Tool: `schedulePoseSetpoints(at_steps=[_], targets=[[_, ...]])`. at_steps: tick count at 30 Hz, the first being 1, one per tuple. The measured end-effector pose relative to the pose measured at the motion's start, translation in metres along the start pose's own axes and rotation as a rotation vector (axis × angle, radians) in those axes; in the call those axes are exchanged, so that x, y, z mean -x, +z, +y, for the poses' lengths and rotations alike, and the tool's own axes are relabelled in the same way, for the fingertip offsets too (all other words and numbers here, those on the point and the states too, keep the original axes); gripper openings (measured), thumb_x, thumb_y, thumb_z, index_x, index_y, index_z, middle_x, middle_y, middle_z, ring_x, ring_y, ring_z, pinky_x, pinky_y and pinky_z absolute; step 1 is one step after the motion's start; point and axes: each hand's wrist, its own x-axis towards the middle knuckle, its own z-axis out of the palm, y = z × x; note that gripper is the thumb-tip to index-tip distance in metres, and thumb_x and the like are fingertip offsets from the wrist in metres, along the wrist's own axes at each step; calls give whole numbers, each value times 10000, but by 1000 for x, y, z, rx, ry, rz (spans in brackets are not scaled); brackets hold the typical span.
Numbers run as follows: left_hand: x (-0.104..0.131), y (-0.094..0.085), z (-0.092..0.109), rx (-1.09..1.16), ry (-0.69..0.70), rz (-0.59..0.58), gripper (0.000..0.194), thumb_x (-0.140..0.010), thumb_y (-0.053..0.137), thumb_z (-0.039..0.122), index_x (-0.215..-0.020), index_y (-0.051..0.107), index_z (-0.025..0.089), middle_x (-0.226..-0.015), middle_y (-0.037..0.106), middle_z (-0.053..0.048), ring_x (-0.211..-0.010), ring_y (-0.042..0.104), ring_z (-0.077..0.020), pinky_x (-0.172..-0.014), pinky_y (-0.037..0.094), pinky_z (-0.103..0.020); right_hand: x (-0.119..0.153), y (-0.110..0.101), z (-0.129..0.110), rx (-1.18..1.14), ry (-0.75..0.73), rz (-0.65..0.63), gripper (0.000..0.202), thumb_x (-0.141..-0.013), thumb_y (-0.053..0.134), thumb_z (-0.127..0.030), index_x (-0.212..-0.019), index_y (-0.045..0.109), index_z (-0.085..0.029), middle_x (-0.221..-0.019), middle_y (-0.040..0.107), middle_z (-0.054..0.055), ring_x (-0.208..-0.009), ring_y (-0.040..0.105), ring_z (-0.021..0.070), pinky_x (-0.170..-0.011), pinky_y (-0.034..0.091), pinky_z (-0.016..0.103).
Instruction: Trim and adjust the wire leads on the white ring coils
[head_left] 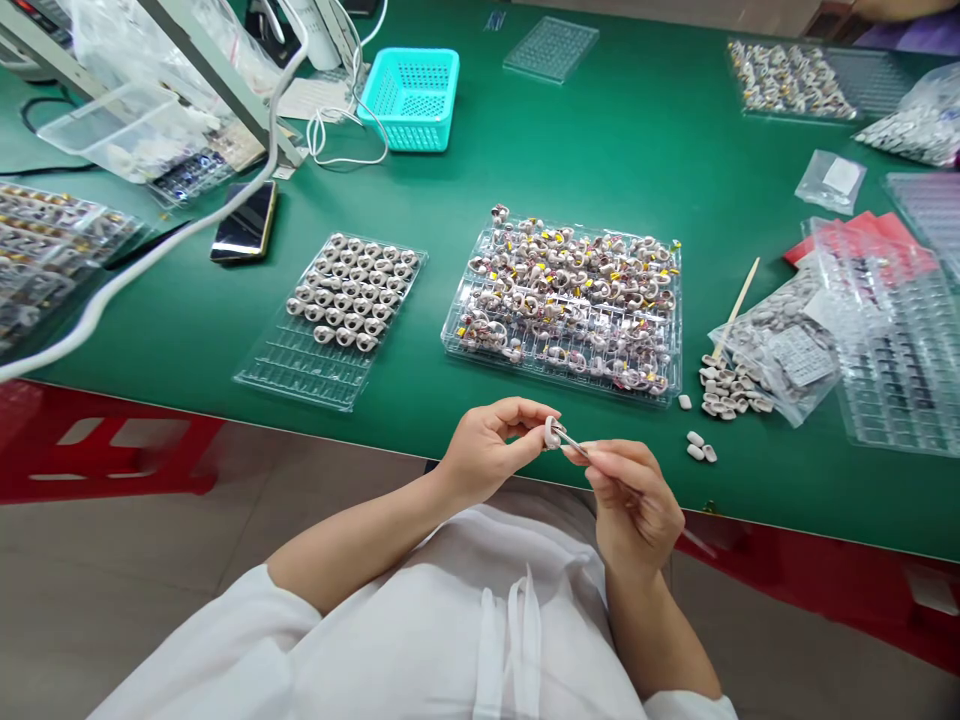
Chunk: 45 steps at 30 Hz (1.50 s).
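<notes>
My left hand (499, 445) pinches a small whitish ring-shaped part (553, 433) between thumb and fingertips, just past the table's front edge. Thin metal tweezers (576, 446) are gripped in my right hand (634, 495), and their tip meets the part. Beyond my hands lies a clear tray (562, 376) heaped with similar parts that carry yellow and reddish bits. To its left, a second clear tray (304, 365) holds neat rows of whitish parts in its upper portion. Small whitish pieces (731, 388) lie loose in a pile on the right, with several more nearer the edge.
A turquoise basket (416, 100), a phone (245, 222) and a white cable (187, 235) are at the back left. On the right are a wooden stick (739, 300), plastic bags (787, 345) and stacked clear trays (892, 350). Red stools (112, 455) stand below the table.
</notes>
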Motion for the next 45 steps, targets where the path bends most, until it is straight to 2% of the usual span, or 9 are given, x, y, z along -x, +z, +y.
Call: schedulePoseSetpoints(at_steps=[4, 7, 12, 16, 20, 26, 35, 40, 45], targets=[[-2, -2, 3, 57, -53, -40, 269, -743, 806, 336, -904, 752, 127, -844, 786, -77, -767, 734, -181, -727, 602, -269, -5, -10, -4, 99, -161, -178, 391, -880, 662, -66, -1166, 718, -326, -1047, 734, 53, -892, 764, 224, -730, 684, 372], [-3, -3, 4, 63, -59, -73, 285, -745, 806, 353, -903, 754, 121, -832, 785, -81, -734, 724, -171, -700, 600, -262, -7, -16, -4, 86, -163, -248, 424, -862, 673, -39, -1176, 721, -319, -1071, 738, 55, -907, 765, 225, -742, 680, 354], [-2, -2, -1, -21, 2, -41, 239, -785, 764, 295, -939, 753, 113, -863, 785, -90, -738, 720, -161, -705, 589, -246, -3, -11, 2, -31, 9, -80, 327, -888, 648, -78, -1118, 736, -294, -1041, 723, 53, -898, 746, 223, -756, 673, 408], [-1, -2, -3, -150, 95, -26, 201, -807, 715, 241, -954, 757, 111, -849, 784, -89, -751, 722, -166, -723, 579, -247, -4, -1, 6, -190, 178, 69, 214, -907, 651, -145, -1046, 748, -276, -954, 717, 40, -797, 731, 190, -684, 664, 369], [-1, -3, -2, -173, 116, -18, 199, -812, 702, 236, -955, 762, 111, -866, 785, -90, -746, 714, -157, -701, 568, -231, -5, 0, 10, -332, 215, 62, 203, -909, 655, -139, -1039, 759, -256, -956, 730, 39, -805, 735, 183, -676, 646, 336], [-3, -3, 1, -62, -9, -77, 202, -804, 716, 258, -929, 763, 107, -785, 766, -70, -635, 663, -120, -555, 515, -188, -1, -13, 15, -348, 136, -65, 231, -887, 678, -109, -1048, 769, -248, -1029, 734, 54, -750, 736, 174, -640, 627, 326], [-1, -1, -2, -205, 133, -13, 191, -809, 681, 222, -942, 766, 116, -832, 787, -81, -732, 713, -154, -693, 563, -226, -1, 1, 12, -353, 328, 148, 177, -899, 689, -171, -1031, 763, -262, -930, 764, 34, -643, 708, 129, -520, 537, 245], [-1, -1, -2, -203, 127, -4, 189, -803, 688, 221, -937, 768, 116, -837, 789, -82, -718, 709, -150, -688, 563, -225, 1, 4, 9, -283, 248, 139, 190, -890, 688, -160, -1025, 769, -265, -957, 755, 38, -619, 699, 136, -522, 569, 280], [-4, -4, -1, -65, 26, -40, 203, -782, 743, 249, -932, 773, 116, -829, 780, -78, -699, 684, -135, -637, 540, -205, 3, -5, 11, -200, 77, 19, 292, -885, 658, -94, -1074, 762, -290, -1036, 753, 51, -640, 706, 146, -528, 596, 307]])
